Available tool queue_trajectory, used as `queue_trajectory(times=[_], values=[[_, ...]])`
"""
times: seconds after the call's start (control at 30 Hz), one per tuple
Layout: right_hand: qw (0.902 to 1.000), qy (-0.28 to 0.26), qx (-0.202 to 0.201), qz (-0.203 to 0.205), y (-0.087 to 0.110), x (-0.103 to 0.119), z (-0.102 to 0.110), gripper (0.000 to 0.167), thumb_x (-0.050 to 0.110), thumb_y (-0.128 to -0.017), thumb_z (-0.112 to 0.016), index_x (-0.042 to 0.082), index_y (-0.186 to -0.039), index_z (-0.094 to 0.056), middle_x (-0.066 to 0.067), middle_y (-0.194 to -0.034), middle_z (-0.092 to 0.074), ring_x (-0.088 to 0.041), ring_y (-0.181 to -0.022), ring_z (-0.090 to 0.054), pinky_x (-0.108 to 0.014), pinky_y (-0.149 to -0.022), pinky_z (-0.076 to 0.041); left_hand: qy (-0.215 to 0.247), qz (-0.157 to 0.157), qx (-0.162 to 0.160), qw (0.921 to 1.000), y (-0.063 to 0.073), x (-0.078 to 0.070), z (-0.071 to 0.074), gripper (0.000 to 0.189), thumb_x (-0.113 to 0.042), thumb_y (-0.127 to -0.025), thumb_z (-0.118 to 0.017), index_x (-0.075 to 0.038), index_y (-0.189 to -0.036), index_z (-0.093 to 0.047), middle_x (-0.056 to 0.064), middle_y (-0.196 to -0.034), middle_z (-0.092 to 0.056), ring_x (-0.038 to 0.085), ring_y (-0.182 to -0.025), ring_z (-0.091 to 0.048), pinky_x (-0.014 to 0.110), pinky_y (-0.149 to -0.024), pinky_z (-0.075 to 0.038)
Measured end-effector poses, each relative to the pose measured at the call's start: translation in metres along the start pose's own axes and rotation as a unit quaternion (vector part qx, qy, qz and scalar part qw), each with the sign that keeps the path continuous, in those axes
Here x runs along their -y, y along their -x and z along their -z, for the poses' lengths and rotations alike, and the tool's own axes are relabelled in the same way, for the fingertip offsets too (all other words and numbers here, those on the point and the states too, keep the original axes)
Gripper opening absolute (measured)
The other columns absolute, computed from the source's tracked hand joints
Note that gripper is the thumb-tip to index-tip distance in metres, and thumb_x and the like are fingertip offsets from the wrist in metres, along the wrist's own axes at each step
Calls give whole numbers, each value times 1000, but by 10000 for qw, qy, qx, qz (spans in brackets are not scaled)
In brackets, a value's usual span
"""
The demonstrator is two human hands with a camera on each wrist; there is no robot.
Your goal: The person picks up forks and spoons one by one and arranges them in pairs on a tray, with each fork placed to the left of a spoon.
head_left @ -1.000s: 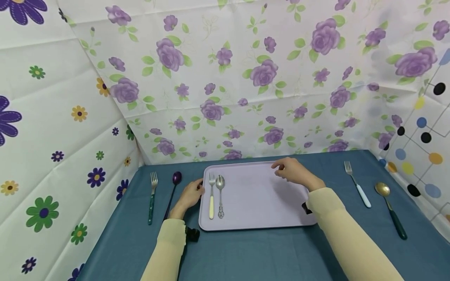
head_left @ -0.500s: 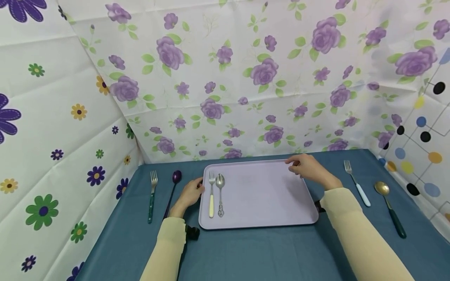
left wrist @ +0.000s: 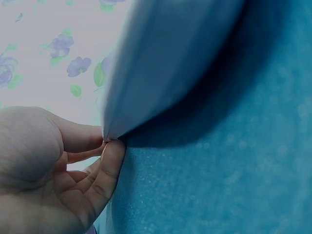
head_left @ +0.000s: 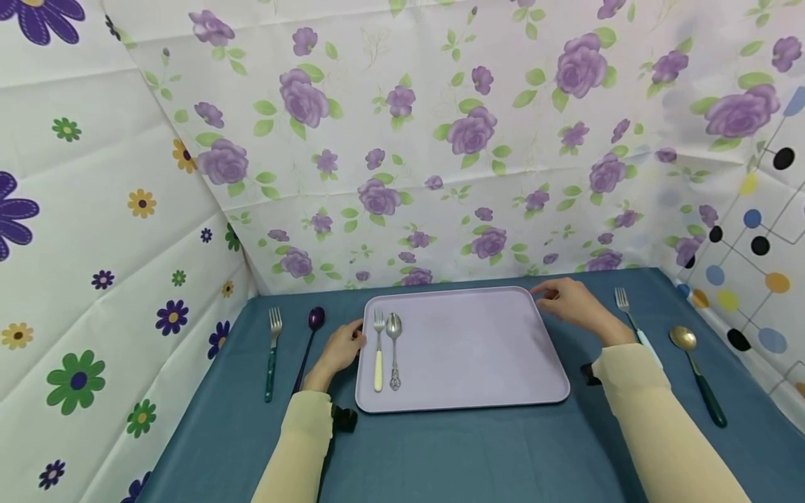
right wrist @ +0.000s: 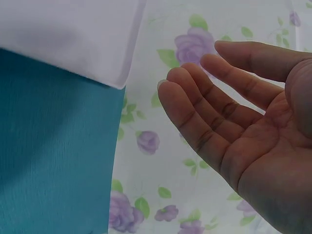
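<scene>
A pale lilac rectangular tray point(head_left: 468, 356) lies on the blue cloth, carrying a fork with a cream handle point(head_left: 379, 367) and a silver spoon with an ornate handle point(head_left: 394, 342) at its left side. My left hand point(head_left: 339, 348) is at the tray's left edge; in the left wrist view, its thumb and fingers pinch the rim point(left wrist: 114, 129). Just beyond the tray's far right corner, my right hand point(head_left: 578, 305) hovers with nothing in it. The right wrist view shows its fingers point(right wrist: 190, 117) loosely bent and apart from the tray corner point(right wrist: 119, 73).
Left of the tray lie a green-handled fork point(head_left: 272, 356) and a dark purple spoon point(head_left: 316, 319), partly behind the left arm. To the right are a white-handled fork point(head_left: 624, 302), partly covered by the right sleeve, and a gold spoon with a green handle point(head_left: 703, 388). Patterned cloth walls point(head_left: 428, 154) surround the table.
My right hand has moved to the right, from over the tray's far right part to just outside its corner. The left hand and the tray have stayed in place.
</scene>
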State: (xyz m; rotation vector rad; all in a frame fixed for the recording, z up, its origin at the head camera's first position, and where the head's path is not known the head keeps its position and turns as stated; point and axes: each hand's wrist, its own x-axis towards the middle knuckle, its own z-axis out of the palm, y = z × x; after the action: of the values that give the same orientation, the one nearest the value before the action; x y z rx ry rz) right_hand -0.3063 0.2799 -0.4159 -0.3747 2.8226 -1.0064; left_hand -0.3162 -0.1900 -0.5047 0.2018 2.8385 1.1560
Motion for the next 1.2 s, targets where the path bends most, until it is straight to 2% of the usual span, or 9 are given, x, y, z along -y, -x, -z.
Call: queue_trajectory(times=[0.2,0.4,0.53,0.67,0.8,1.03,1.2], values=[[9998,-89,-18,-167,8,-9,9,41,14,-105,-59,-7,-140,-58,-22,-108,-68,-26,-76,-66,-45,-70,-56,21,-4,13,10000,0,1,-1,46,-6,-105,-53,8,-149,-50,16,-105,-58,27,-92,-57,41,-79,-48],[9997,-78,-95,-230,13,-23,17,42,14,-105,-59,-10,-140,-57,-15,-101,-69,-21,-74,-65,-41,-68,-55,41,-1,30,10000,0,0,-1,46,-6,-105,-53,8,-149,-49,16,-106,-58,27,-92,-57,40,-79,-49],[9994,-102,-66,-320,14,-33,17,42,14,-106,-60,-11,-139,-56,-15,-99,-69,-25,-76,-66,-43,-68,-55,43,-1,11,10000,-1,1,-1,46,-6,-105,-53,8,-149,-50,16,-106,-58,27,-92,-57,41,-80,-49],[9989,-293,-37,-374,17,-44,18,43,13,-106,-59,-12,-140,-55,-19,-104,-68,-31,-83,-66,-44,-70,-56,33,-10,17,10000,-1,2,-1,45,-5,-106,-53,8,-149,-50,16,-106,-58,27,-93,-57,41,-80,-49],[9987,-260,-126,-413,23,-53,21,43,14,-107,-58,-13,-141,-54,-24,-110,-68,-33,-88,-67,-46,-73,-58,58,-22,8,10000,-1,3,-2,45,-5,-106,-53,8,-149,-50,16,-106,-59,26,-93,-58,41,-80,-50],[9952,10,-544,-813,36,-67,30,41,12,-106,-54,-13,-139,-56,-32,-115,-66,-34,-85,-68,-47,-71,-58,82,-32,17,10000,0,2,-2,45,-5,-106,-53,8,-149,-50,16,-105,-59,25,-90,-57,39,-78,-49],[9888,203,-908,-1167,46,-76,36,42,9,-104,-51,-14,-138,-55,-41,-125,-57,-42,-91,-67,-45,-69,-56,80,-38,22,10000,1,2,-2,45,-5,-106,-53,9,-149,-49,15,-104,-58,25,-89,-57,38,-76,-48]])
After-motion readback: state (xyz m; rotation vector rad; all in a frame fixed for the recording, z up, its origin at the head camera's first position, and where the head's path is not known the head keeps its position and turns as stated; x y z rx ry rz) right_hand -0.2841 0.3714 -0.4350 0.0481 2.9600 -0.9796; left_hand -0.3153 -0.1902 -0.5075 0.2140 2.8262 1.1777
